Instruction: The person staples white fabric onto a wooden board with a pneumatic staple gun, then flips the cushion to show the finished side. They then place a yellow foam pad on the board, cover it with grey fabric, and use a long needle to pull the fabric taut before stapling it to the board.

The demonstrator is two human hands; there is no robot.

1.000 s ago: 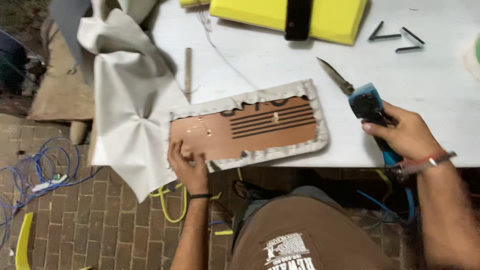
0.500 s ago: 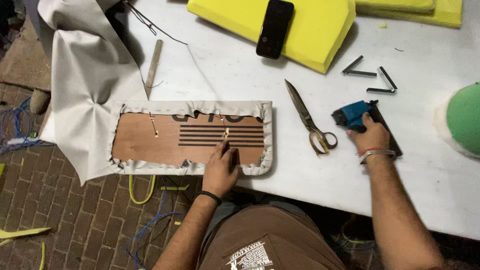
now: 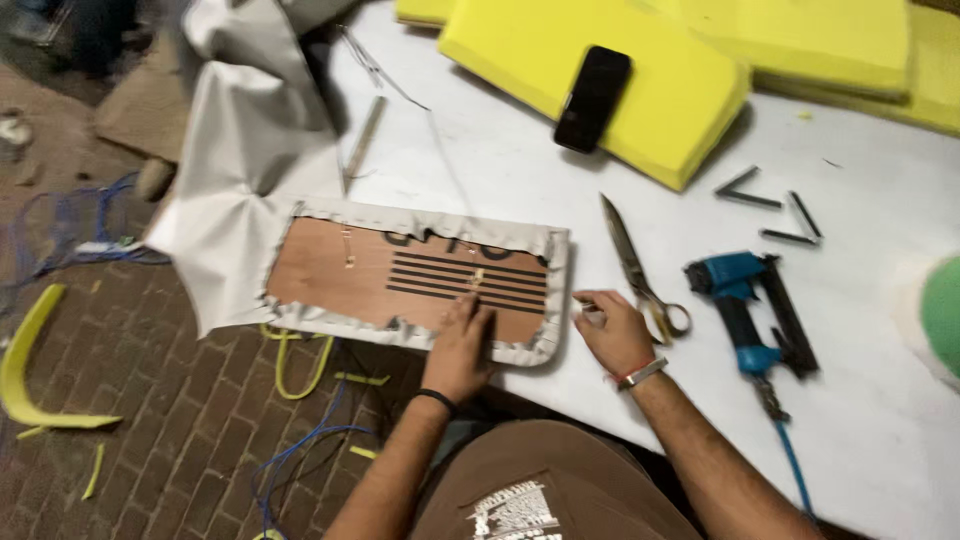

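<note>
Your left hand point(image 3: 462, 340) is pressing flat on the fabric-wrapped brown wooden panel point(image 3: 415, 278) at the counter point(image 3: 500, 170) edge; right hand point(image 3: 612, 330), loosely curled & empty, is nearing the steel scissors point(image 3: 640, 270) — blade nick risk, panel possibly sliding off.

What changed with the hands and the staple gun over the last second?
The right hand let go of the blue staple gun, which now lies on the white table, and moved left beside the scissors. The left hand slid right along the fabric-wrapped board and still presses on it. The phone stayed on the yellow foam.
</note>
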